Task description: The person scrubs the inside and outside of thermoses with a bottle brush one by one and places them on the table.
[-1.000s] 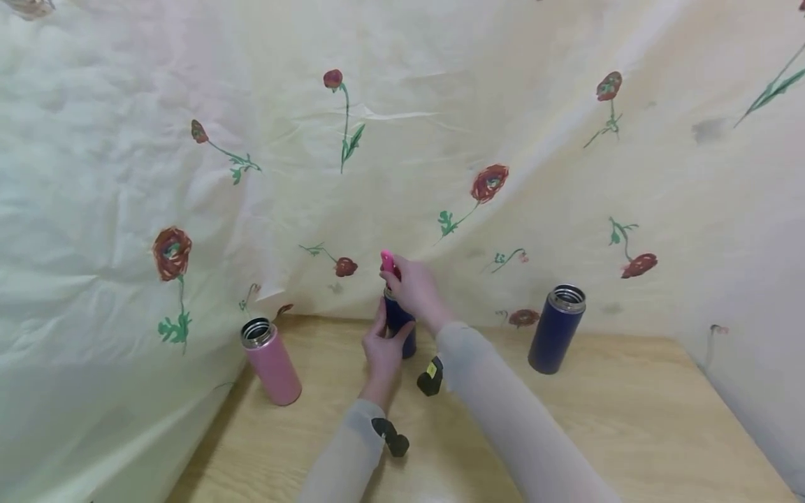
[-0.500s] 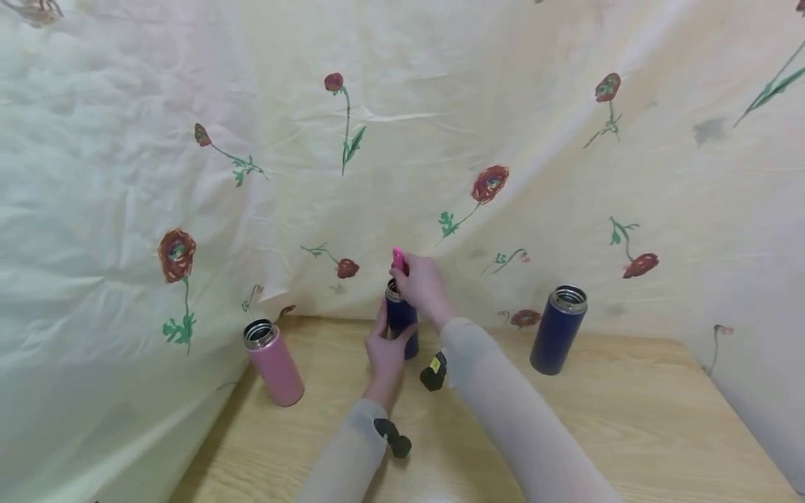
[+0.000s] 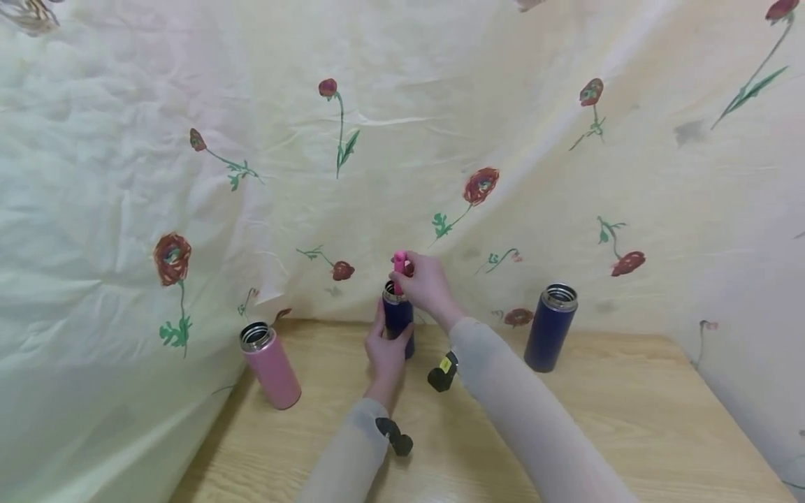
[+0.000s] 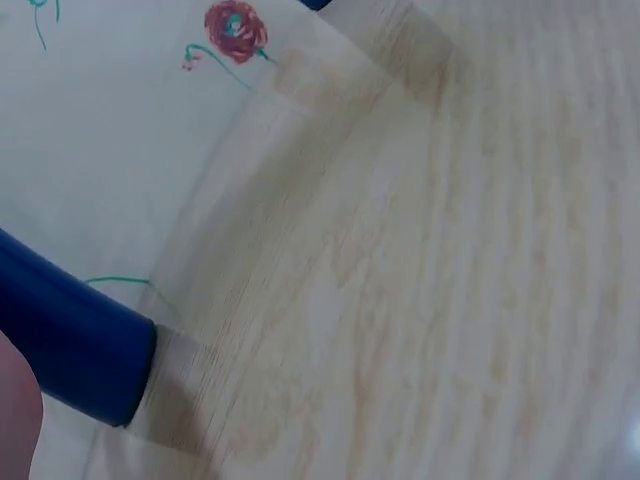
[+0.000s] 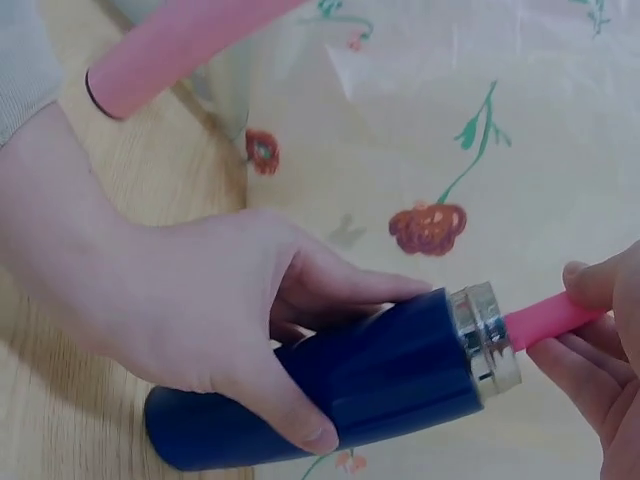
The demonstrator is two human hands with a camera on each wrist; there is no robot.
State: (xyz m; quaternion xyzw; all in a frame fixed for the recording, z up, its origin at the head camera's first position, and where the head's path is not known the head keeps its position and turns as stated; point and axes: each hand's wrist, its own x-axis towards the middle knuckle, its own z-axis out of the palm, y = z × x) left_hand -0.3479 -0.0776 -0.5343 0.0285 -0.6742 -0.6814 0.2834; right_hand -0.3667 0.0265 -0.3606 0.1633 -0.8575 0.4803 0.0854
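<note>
A dark blue bottle (image 3: 397, 318) with a bare steel neck stands on the table near the cloth backdrop. My left hand (image 3: 385, 353) grips its side, thumb and fingers on opposite faces, as the right wrist view shows. Above the mouth, my right hand (image 3: 424, 283) pinches a slim pink handle (image 5: 553, 320) between thumb and fingers. The handle's lower end runs into the open neck (image 5: 487, 338), so the rest of that tool is hidden inside. In the left wrist view only the lower part of the blue bottle (image 4: 75, 340) shows.
An open pink bottle (image 3: 273, 367) stands to the left. Another open dark blue bottle (image 3: 550, 328) is at the right. A flower-patterned cloth (image 3: 402, 154) hangs close behind the wooden table (image 3: 629, 419) and along its sides.
My right hand and the pink handle have shifted slightly right, and the handle stands more upright. The bottle's mouth shows more clearly now. My left hand keeps its hold.
</note>
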